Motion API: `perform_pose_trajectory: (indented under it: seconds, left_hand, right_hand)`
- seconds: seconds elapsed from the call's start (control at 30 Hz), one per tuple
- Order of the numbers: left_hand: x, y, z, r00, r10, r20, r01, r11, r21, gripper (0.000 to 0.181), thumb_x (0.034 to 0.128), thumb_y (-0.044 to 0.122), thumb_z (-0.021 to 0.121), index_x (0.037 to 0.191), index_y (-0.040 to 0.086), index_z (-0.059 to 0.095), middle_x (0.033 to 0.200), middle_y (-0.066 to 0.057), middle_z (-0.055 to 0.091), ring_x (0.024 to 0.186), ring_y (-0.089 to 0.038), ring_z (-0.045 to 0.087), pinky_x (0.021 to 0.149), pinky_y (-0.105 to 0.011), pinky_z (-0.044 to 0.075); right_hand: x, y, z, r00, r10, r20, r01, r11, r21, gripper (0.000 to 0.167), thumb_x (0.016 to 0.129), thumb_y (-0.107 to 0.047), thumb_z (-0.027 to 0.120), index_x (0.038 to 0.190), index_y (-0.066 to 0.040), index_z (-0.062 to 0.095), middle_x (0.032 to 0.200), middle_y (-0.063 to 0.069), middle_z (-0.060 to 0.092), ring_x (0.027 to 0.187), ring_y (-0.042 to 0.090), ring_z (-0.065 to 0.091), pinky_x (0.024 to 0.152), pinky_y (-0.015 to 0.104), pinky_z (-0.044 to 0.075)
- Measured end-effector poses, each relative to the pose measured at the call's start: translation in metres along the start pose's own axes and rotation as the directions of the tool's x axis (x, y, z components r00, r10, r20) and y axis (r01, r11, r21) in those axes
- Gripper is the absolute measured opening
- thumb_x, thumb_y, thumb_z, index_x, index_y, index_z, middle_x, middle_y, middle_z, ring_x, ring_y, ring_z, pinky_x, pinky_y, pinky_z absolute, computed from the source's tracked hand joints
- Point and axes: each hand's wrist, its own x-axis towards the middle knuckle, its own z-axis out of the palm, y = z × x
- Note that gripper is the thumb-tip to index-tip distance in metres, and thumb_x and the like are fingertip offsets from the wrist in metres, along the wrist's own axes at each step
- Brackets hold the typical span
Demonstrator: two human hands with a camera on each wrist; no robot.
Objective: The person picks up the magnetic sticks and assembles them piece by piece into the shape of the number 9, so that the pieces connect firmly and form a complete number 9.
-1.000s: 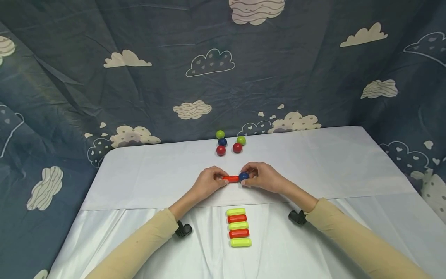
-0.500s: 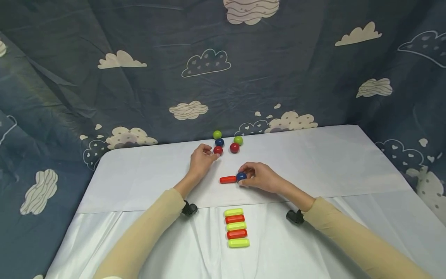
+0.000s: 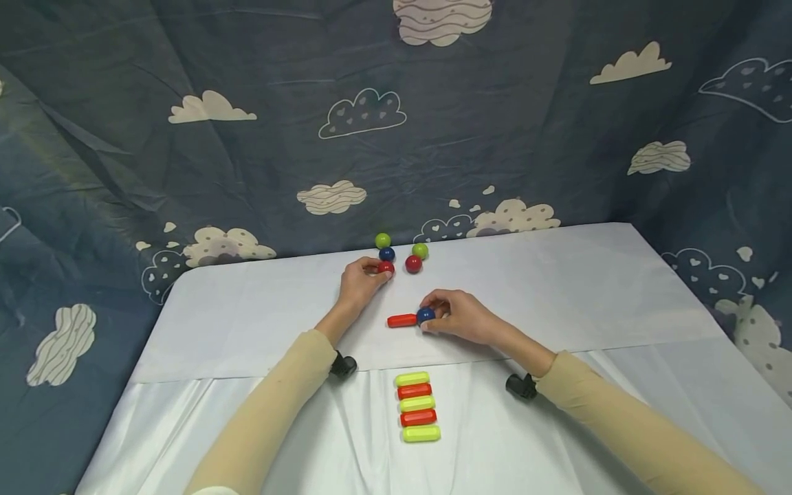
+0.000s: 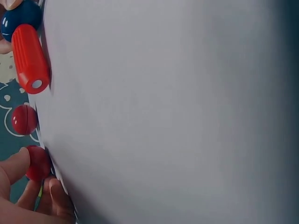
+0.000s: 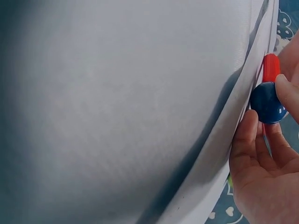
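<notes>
With thumb and fingers my left hand pinches a red ball near the back of the table; the left wrist view shows the thumb against this red ball. My right hand holds a blue ball between thumb and fingers, nearer the middle. Joined end-on to the blue ball is a red ribbed rod that points left. In the left wrist view, the free end of the red rod carries a small pale disc. The right wrist view shows fingers and thumb round the blue ball.
Just behind the left hand lie another blue ball and a green ball. A second red ball and a green ball sit to their right. Several yellow-green and red rods form a column on the white cloth in front.
My left hand has let go of the red rod, moved back to the ball group and taken hold of a red ball. My right hand has stayed on the blue ball.
</notes>
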Motion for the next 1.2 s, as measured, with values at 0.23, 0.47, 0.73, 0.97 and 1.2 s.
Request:
perform_pose_trajectory:
  seconds: [0.23,0.47,0.73,0.97,1.2]
  left_hand:
    - [-0.010,-0.007,-0.016,0.997,0.023,0.072,-0.026,0.999,0.048,0.028,0.0898,0.012,0.072,0.116,0.004,0.067,0.101,-0.009,0.065,0.086,-0.021,0.055,0.075,-0.030,0.046]
    - [-0.029,-0.015,-0.036,0.984,0.054,0.172,-0.067,0.995,0.073,0.028,0.0912,0.013,0.070,0.118,0.004,0.065,0.097,-0.007,0.061,0.082,-0.018,0.052,0.064,-0.026,0.043]
    - [-0.051,-0.021,-0.053,0.948,0.098,0.302,-0.139,0.983,0.118,0.026,0.0914,0.012,0.070,0.116,0.007,0.065,0.100,-0.005,0.063,0.089,-0.020,0.054,0.074,-0.033,0.043]
    - [-0.061,-0.024,-0.051,0.917,0.109,0.384,-0.158,0.982,0.100,0.027,0.0891,0.011,0.073,0.115,0.009,0.067,0.089,-0.002,0.060,0.084,-0.018,0.053,0.073,-0.033,0.043]
    - [-0.061,-0.026,-0.048,0.925,0.079,0.373,-0.105,0.993,0.049,0.027,0.0860,0.009,0.076,0.112,0.011,0.069,0.087,-0.003,0.060,0.083,-0.019,0.053,0.073,-0.032,0.043]
  right_hand:
    - [0.000,0.000,0.000,1.000,-0.004,-0.004,0.004,1.000,-0.004,0.037,0.083,-0.020,0.081,0.115,-0.010,0.066,0.086,0.001,0.058,0.080,0.017,0.052,0.068,0.028,0.045]
    - [-0.001,0.001,0.001,1.000,0.005,-0.004,-0.005,1.000,0.008,0.036,0.084,-0.020,0.080,0.116,-0.010,0.065,0.085,0.002,0.057,0.080,0.018,0.052,0.067,0.028,0.043]
    - [0.000,0.002,0.000,1.000,-0.008,0.000,0.008,1.000,0.017,0.036,0.085,-0.021,0.079,0.116,-0.010,0.065,0.086,0.002,0.056,0.081,0.018,0.051,0.068,0.029,0.043]
    - [-0.001,0.002,-0.001,1.000,-0.013,-0.005,0.013,1.000,0.017,0.035,0.085,-0.021,0.079,0.115,-0.010,0.065,0.085,0.002,0.056,0.080,0.019,0.051,0.068,0.028,0.043]
    - [0.000,0.002,0.001,1.000,-0.014,-0.006,0.014,1.000,0.020,0.034,0.086,-0.022,0.078,0.115,-0.010,0.065,0.084,0.002,0.056,0.079,0.019,0.051,0.067,0.029,0.042]
